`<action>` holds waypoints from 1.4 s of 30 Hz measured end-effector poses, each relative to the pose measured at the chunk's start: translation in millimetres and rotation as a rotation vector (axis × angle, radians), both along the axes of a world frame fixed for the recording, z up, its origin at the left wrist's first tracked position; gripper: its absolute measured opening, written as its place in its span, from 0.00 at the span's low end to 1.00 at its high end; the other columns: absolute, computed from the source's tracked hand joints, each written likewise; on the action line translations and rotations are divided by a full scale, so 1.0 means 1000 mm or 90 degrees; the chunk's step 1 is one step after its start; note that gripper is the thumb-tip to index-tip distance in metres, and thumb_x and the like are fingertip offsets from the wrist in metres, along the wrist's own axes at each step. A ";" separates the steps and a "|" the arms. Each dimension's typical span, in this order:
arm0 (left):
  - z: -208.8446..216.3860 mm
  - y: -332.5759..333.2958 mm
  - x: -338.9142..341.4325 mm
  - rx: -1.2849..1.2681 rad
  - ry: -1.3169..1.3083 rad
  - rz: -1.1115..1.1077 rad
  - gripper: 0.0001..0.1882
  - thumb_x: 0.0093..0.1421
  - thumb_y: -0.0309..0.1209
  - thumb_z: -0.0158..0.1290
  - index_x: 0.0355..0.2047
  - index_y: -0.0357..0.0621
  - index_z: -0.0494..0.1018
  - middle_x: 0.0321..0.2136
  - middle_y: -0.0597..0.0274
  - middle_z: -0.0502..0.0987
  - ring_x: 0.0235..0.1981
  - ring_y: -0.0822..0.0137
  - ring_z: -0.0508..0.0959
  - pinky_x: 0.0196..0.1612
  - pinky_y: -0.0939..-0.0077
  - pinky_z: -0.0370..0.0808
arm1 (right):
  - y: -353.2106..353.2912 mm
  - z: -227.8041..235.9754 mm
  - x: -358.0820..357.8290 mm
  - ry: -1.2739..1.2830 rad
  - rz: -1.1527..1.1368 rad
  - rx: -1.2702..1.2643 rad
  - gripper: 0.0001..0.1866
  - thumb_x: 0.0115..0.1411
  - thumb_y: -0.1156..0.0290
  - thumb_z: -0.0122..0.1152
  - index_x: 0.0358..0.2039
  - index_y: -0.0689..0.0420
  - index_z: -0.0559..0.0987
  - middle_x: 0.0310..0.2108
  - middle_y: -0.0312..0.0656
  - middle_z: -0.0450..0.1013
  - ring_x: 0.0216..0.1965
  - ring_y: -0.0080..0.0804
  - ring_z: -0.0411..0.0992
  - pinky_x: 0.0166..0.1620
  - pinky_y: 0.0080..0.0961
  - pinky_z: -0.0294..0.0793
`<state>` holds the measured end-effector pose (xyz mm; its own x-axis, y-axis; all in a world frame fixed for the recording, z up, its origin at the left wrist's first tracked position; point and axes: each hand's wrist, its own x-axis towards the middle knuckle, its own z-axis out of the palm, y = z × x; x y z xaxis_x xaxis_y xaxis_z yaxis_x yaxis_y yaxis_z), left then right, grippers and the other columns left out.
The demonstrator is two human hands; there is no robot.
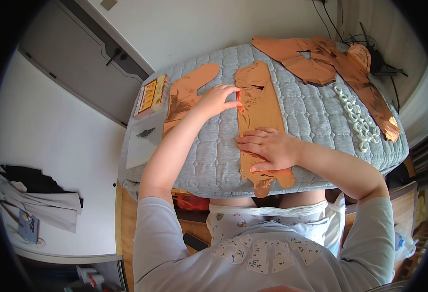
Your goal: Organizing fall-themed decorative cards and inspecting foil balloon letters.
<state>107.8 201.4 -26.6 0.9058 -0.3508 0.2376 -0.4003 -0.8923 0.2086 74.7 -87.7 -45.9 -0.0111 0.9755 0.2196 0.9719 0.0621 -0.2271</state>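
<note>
A flat, uninflated copper-coloured foil balloon lies lengthwise on the quilted grey mattress in front of me. My left hand pinches its left edge near the upper half, thumb and fingertips closed on the foil. Lower down, my right hand lies palm down on the balloon with its fingers stretched out. The foil looks creased at the top, and small rounded tabs stick out at the near end. Left of my left hand is another flat foil balloon, bent at its upper end and partly hidden by my forearm.
More foil balloons overlap at the far right of the mattress. Several small white rings lie beside them. At the left edge are a printed box and a translucent sheet. Dark cables hang behind the far right corner.
</note>
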 end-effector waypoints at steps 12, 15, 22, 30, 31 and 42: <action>0.003 0.011 0.019 -0.046 0.088 0.017 0.43 0.48 0.51 0.69 0.60 0.47 0.66 0.57 0.53 0.72 0.62 0.55 0.69 0.62 0.59 0.67 | 0.000 -0.003 0.001 0.005 0.002 0.017 0.38 0.66 0.39 0.46 0.63 0.57 0.68 0.67 0.43 0.61 0.69 0.42 0.56 0.71 0.44 0.51; 0.002 0.017 0.026 -0.108 0.099 0.013 0.51 0.41 0.56 0.72 0.61 0.45 0.65 0.59 0.53 0.71 0.63 0.53 0.67 0.64 0.61 0.66 | 0.003 -0.002 -0.001 0.003 0.003 0.017 0.37 0.66 0.39 0.46 0.63 0.57 0.68 0.67 0.43 0.62 0.69 0.42 0.57 0.71 0.43 0.51; 0.020 0.000 0.017 -0.213 0.180 0.034 0.51 0.48 0.49 0.71 0.67 0.40 0.59 0.67 0.47 0.61 0.69 0.52 0.59 0.69 0.60 0.58 | 0.002 -0.002 0.000 0.011 -0.001 0.022 0.37 0.66 0.39 0.46 0.62 0.57 0.69 0.66 0.44 0.62 0.69 0.42 0.57 0.71 0.44 0.51; -0.008 -0.067 -0.036 -0.095 0.108 -0.020 0.37 0.69 0.46 0.48 0.70 0.40 0.52 0.72 0.46 0.49 0.73 0.52 0.49 0.73 0.59 0.48 | 0.001 -0.004 0.004 0.072 0.009 0.014 0.39 0.64 0.39 0.49 0.65 0.57 0.66 0.68 0.45 0.59 0.69 0.45 0.55 0.71 0.45 0.49; -0.010 -0.069 -0.038 -0.079 0.105 -0.032 0.38 0.69 0.48 0.47 0.71 0.40 0.50 0.72 0.46 0.47 0.74 0.52 0.47 0.73 0.58 0.46 | 0.001 -0.002 0.003 0.075 0.009 0.011 0.39 0.64 0.39 0.49 0.65 0.57 0.66 0.68 0.45 0.59 0.69 0.45 0.55 0.71 0.45 0.49; -0.025 -0.064 -0.033 0.060 0.070 -0.028 0.48 0.65 0.59 0.46 0.70 0.32 0.49 0.71 0.41 0.50 0.73 0.52 0.49 0.73 0.61 0.48 | -0.016 0.017 0.032 0.637 -0.185 0.186 0.18 0.72 0.63 0.47 0.51 0.61 0.77 0.49 0.47 0.76 0.54 0.37 0.72 0.59 0.33 0.67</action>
<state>75.0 137.5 -52.0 0.9080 -0.4063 0.1019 -0.4183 -0.8924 0.1691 107.0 -103.3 -29.3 0.5257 0.8205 0.2246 0.3395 0.0397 -0.9398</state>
